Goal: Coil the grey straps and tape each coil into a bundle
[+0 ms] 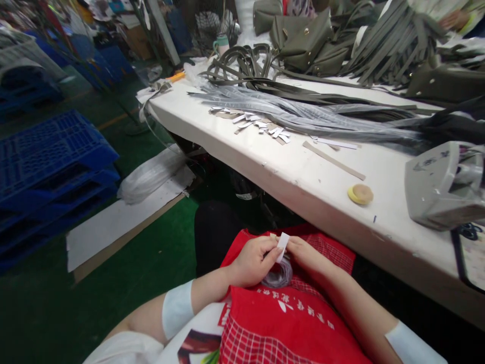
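Over my lap, my left hand [256, 259] is closed, its thumb and fingers pinching a short white paper strip [282, 244]. My right hand [303, 251] meets it from the other side, with its fingers curled at the strip's edge and partly hidden. Directly beneath both hands, a greyish coil [278, 277] that looks wrapped in clear plastic rests on the red apron [288, 308]. How the strip joins the coil is hidden by my fingers.
Along the white table [235, 151] lie plastic-wrapped straps [303, 111], paper scraps [265, 126], a tape roll [360, 194] and a grey-white device [443, 187]. Dark green bags [303, 40] are piled behind. Blue pallets [53, 167] and a flat board [125, 222] are on the floor at left.
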`<state>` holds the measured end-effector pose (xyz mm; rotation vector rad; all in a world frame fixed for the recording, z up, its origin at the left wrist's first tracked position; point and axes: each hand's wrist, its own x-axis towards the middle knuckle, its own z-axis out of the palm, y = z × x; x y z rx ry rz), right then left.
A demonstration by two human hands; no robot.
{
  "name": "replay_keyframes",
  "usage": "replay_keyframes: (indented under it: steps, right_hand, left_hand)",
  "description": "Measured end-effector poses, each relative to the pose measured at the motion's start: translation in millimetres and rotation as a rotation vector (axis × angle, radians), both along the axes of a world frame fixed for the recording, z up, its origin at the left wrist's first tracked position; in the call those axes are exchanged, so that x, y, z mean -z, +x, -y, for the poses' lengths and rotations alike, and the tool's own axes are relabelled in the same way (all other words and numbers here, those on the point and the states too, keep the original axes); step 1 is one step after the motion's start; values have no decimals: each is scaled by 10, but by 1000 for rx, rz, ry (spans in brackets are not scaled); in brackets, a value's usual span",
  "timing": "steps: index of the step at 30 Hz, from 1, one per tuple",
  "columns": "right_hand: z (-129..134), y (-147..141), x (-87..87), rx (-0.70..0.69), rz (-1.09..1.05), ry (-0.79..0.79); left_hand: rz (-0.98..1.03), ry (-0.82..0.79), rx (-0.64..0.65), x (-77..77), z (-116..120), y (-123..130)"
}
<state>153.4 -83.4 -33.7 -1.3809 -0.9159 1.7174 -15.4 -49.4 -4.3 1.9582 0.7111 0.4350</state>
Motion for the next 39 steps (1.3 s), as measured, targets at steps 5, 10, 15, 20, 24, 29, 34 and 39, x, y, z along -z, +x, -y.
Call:
replay_keyframes:
  steps: [5, 10, 15, 20, 24, 29, 34, 39]
  right_hand:
    - [16, -69, 82, 110, -26, 8]
    - [43, -46, 30, 185, 122, 133]
    - [89, -63, -66, 157, 435, 356]
    - [90, 48, -139, 74, 347, 308]
    - [120, 167, -277, 22, 226, 275]
    - [130, 208, -325, -40, 229, 190]
    - [74, 245, -194, -37, 79, 78]
    - [41, 274, -175, -59, 9, 13]
  left_hand:
    - [-7, 19, -4, -2, 24, -6]
    - [38, 48, -100, -22, 80, -3]
    - [-39, -72, -212, 0, 38, 33]
    - [-51, -234, -217, -2, -10, 111]
    - [-42, -230, -276, -74, 46, 148]
    - [5, -211, -325, -124, 119, 144]
    - [-27, -194, -284, -138, 130, 142]
    - [-53, -159, -219, -170, 131, 140]
